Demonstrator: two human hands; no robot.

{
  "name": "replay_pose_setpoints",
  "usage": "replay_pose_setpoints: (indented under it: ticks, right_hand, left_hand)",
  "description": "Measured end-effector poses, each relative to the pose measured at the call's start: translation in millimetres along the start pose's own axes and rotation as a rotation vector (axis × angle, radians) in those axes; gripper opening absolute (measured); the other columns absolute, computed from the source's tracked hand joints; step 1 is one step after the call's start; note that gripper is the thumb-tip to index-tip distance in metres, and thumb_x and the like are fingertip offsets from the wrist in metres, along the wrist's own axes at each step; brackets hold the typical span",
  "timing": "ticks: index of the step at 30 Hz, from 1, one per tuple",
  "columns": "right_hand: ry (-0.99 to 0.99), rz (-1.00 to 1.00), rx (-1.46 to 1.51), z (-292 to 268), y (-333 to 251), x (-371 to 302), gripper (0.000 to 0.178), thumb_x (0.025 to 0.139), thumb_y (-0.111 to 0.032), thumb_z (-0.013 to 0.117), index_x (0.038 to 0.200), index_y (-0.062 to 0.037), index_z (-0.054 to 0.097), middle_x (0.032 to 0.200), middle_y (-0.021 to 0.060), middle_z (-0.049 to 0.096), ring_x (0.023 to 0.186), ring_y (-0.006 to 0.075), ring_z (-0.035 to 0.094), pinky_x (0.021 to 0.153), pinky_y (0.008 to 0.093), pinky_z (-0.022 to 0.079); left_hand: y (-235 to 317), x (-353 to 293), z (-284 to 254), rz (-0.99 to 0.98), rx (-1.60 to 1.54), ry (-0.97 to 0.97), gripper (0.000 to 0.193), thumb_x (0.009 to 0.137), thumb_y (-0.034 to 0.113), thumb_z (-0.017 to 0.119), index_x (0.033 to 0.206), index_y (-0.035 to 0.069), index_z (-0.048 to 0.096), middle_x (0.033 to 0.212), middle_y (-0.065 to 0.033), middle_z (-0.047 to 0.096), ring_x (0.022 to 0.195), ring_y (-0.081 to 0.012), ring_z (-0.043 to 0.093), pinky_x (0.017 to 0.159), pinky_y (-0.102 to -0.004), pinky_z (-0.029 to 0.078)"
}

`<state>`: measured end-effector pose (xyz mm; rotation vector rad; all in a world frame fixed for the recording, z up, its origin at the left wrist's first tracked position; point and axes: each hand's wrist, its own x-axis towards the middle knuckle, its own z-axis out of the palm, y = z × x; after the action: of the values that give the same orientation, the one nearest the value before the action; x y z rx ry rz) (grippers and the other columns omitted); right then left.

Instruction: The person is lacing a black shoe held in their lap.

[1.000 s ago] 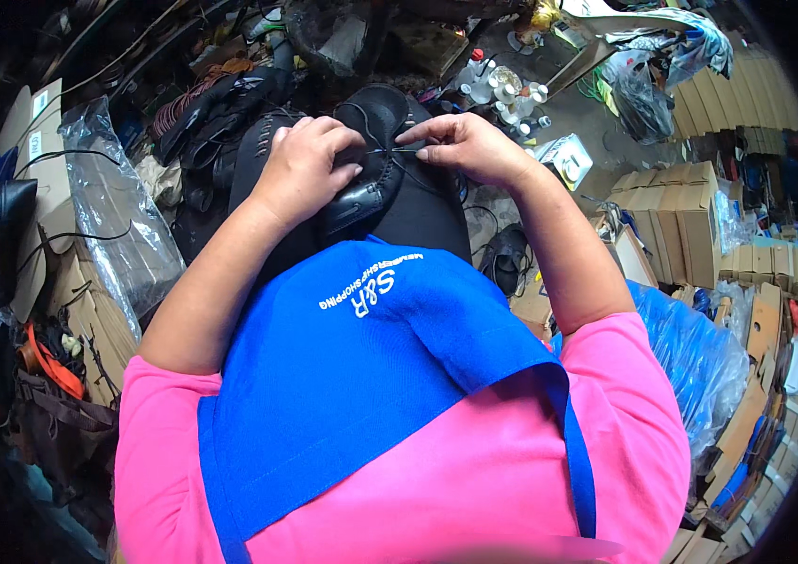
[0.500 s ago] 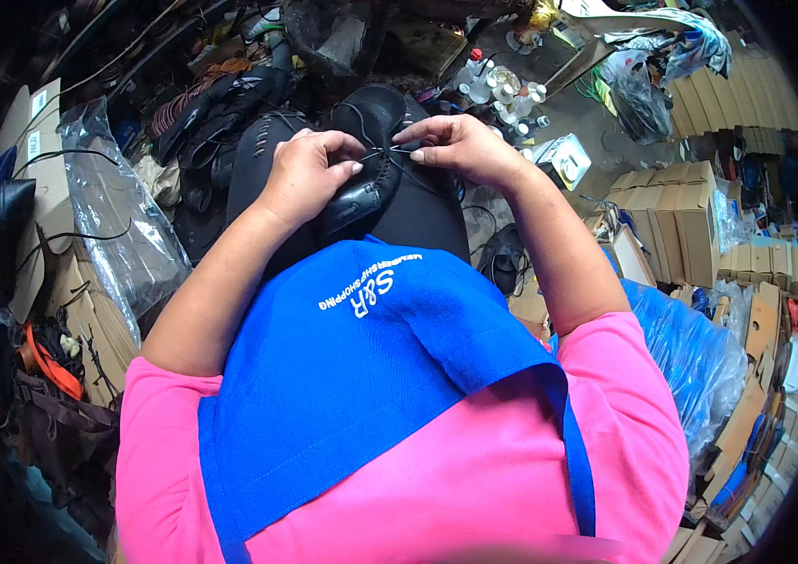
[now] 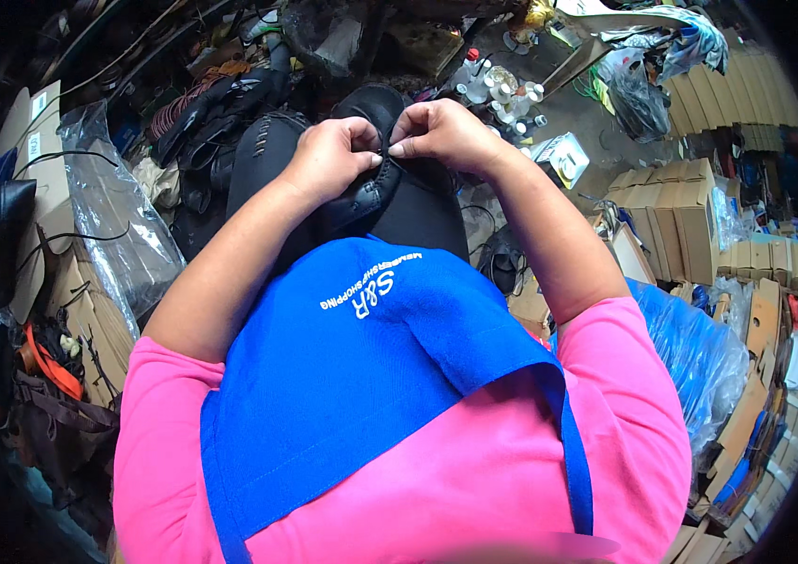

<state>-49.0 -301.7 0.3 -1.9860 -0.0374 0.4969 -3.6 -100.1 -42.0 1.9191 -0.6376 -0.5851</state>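
In the head view, the left hand (image 3: 331,158) is curled shut around the edge of a black shoe (image 3: 366,193) that rests on the lap, thumb and fingers pinching the stitched rim just under the knuckles. The right hand (image 3: 444,136) meets it from the other side, fingertips (image 3: 401,148) pressed together on the same edge, closed on something too fine to make out, perhaps a thread or a needle. Both hands touch at the seam, so the step looks like hand-sewing or lacing along the shoe's rim. The next move likely calls for a firm hold by the left hand and a small, precise pull by the right. Below the hands hangs a blue apron (image 3: 371,376) over a pink shirt. Beyond the right hand stand small bottles (image 3: 498,85); further right are stacked cardboard boxes (image 3: 676,211).
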Motion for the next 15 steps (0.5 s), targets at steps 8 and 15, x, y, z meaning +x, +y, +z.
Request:
replay_pose_setpoints:
  ticks: [8, 15]
  right_hand:
    - [-0.031, 0.02, 0.16, -12, 23, 4, 0.015, 0.077, -0.013, 0.074, 0.083, -0.0025, 0.066, 0.077, -0.0006, 0.065, 0.074, 0.0071, 0.056, 0.072, 0.0239, 0.045]
    - [0.079, 0.057, 0.24, -11, 26, -34, 0.021, 0.081, -0.02, 0.072, 0.09, -0.0042, 0.06, 0.083, -0.0013, 0.059, 0.083, 0.0071, 0.054, 0.076, 0.0227, 0.043]
  left_hand:
    - [20, -8, -30, 0.104, 0.435, -0.054, 0.015, 0.075, 0.015, 0.069, 0.085, 0.005, 0.065, 0.078, -0.0121, 0.063, 0.081, -0.026, 0.061, 0.073, -0.0374, 0.048]
    - [25, -16, -23, -0.005, 0.323, -0.095, 0.014, 0.083, 0.011, 0.062, 0.094, 0.003, 0.058, 0.08, -0.0143, 0.063, 0.074, -0.0235, 0.062, 0.069, -0.0342, 0.047]
